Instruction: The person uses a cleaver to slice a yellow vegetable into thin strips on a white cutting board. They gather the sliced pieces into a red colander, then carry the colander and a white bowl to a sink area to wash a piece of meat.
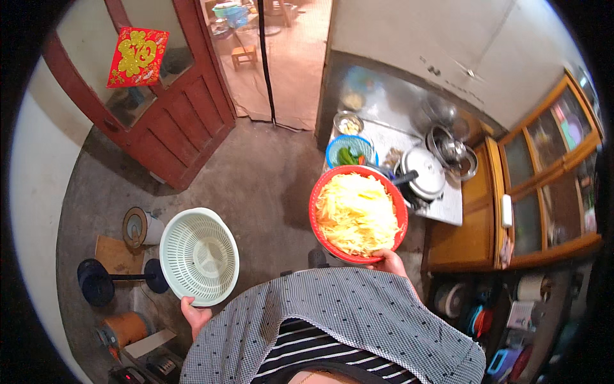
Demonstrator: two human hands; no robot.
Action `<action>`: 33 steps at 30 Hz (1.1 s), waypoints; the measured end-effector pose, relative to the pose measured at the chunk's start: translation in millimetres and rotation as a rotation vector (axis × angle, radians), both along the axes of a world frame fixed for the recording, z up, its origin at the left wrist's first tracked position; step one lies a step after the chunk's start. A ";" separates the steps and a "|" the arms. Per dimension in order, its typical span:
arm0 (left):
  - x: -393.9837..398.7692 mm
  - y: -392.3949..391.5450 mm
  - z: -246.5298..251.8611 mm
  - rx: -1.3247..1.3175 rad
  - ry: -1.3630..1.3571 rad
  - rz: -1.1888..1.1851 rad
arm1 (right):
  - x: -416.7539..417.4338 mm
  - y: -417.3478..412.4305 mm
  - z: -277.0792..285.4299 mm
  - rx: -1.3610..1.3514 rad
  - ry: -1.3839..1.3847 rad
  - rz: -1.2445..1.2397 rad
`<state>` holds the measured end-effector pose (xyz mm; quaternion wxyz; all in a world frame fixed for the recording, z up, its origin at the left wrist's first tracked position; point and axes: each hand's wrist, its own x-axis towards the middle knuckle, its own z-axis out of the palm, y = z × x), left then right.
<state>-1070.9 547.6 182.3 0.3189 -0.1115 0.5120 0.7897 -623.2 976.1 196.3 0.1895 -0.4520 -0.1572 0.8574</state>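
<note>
My left hand point(195, 314) grips the lower rim of a pale green plastic colander point(199, 254), which is tilted so its slotted inside shows. At the right, my right hand point(387, 263) holds the near rim of a red plastic basket point(314, 216). A heap of pale yellow shredded food point(357, 213) fills that basket, and something metal shows beneath its near edge. Beyond it, a blue basket point(328, 156) with green peppers point(346, 156) stands on the counter, beside a steel bowl point(337, 122) of pale pieces. A lidded pot point(424, 173) is just right of the red basket.
An open red wooden door point(182, 120) stands at the left of a screened doorway point(297, 72). A wooden cabinet point(460, 240) borders the counter point(448, 209) on the right. On the floor at left are a dumbbell-shaped dark object point(129, 277), a white cylindrical container point(153, 228) and an orange drum-like object point(125, 329).
</note>
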 end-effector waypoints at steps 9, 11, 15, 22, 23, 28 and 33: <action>-66.9 128.4 68.8 -0.307 -0.155 0.096 | -221.0 206.6 52.0 0.170 -0.119 0.071; -111.1 114.7 27.4 -0.337 -0.240 0.137 | -280.2 251.0 49.8 0.181 -0.081 0.102; -203.7 178.6 -3.7 -0.189 -0.263 0.392 | -386.5 326.1 50.8 0.193 -0.037 0.089; -407.1 380.7 -7.7 0.012 -0.102 0.187 | -540.9 428.4 78.8 0.186 -0.060 0.041; -428.7 434.3 7.4 -0.004 -0.036 0.156 | -561.3 446.9 87.2 0.181 -0.080 0.030; -544.9 599.8 -40.1 0.050 0.079 0.007 | -667.9 545.4 87.2 0.216 -0.052 0.080; -552.6 796.5 -27.9 -0.076 0.003 -0.147 | -729.4 657.9 79.0 0.211 -0.051 0.111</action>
